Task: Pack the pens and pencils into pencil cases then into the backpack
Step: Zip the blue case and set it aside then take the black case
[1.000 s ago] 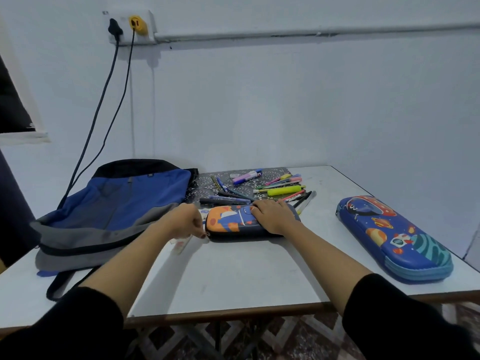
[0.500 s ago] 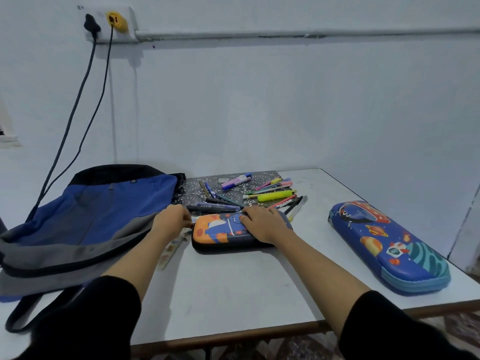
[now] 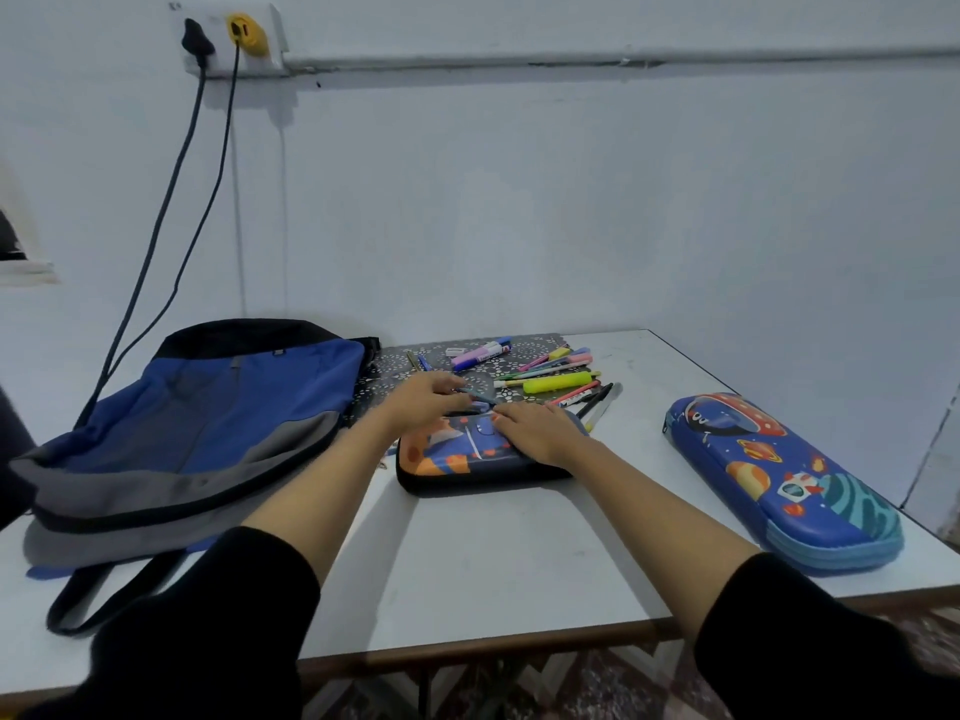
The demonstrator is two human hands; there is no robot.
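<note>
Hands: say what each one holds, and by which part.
The left hand seems to pinch a blue pen near its left end. The right hand holds nothing; it rests flat on the small case.

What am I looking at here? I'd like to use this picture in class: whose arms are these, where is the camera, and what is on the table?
There is no machine: these are a person's two bare arms in black sleeves. The camera sits on the person's head and looks forward and down, so you see the table as they do. On it lie a backpack at the left, a small case in the middle, a big case at the right, and loose pens at the back. The right hand rests flat on the small case. The left hand seems to pinch a pen.
</note>
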